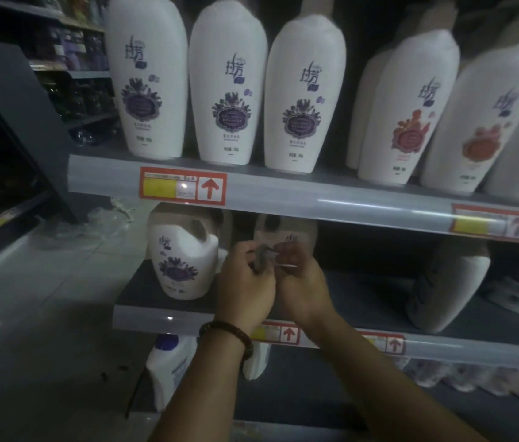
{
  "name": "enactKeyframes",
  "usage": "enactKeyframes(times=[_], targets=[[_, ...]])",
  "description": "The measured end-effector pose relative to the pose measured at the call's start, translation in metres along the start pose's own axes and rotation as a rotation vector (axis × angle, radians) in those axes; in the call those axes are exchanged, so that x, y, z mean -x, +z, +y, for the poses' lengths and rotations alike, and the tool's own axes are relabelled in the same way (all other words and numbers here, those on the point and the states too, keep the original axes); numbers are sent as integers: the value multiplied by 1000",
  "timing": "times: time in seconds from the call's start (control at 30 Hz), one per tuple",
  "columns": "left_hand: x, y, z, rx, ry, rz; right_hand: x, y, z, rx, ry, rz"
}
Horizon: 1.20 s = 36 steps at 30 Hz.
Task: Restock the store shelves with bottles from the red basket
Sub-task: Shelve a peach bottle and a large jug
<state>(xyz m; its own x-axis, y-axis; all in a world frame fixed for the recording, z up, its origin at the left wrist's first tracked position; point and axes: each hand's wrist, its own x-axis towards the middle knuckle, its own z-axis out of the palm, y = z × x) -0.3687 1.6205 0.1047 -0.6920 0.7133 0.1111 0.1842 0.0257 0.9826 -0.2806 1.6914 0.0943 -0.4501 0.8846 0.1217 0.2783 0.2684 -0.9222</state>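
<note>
Head view. Both hands are held together over the front edge of the middle shelf (156, 317). A small dark object (263, 253) is pinched in the curled fingers of the left hand (245, 282), which has a beaded bracelet (226, 333) at its wrist. The right hand (303, 282) is curled against the same object; whether it is gripped cannot be told. A handled jug (287, 231) is partly hidden just behind them. A second jug (181, 263) is stood near the shelf's left end. White bottles (228, 90) are lined along the upper shelf (283, 193).
</note>
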Motion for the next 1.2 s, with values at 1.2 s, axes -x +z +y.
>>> enactKeyframes(times=[1.2], targets=[[-11,37,1,-143,-24,-188,-17,-20,44,-182,-35,135]])
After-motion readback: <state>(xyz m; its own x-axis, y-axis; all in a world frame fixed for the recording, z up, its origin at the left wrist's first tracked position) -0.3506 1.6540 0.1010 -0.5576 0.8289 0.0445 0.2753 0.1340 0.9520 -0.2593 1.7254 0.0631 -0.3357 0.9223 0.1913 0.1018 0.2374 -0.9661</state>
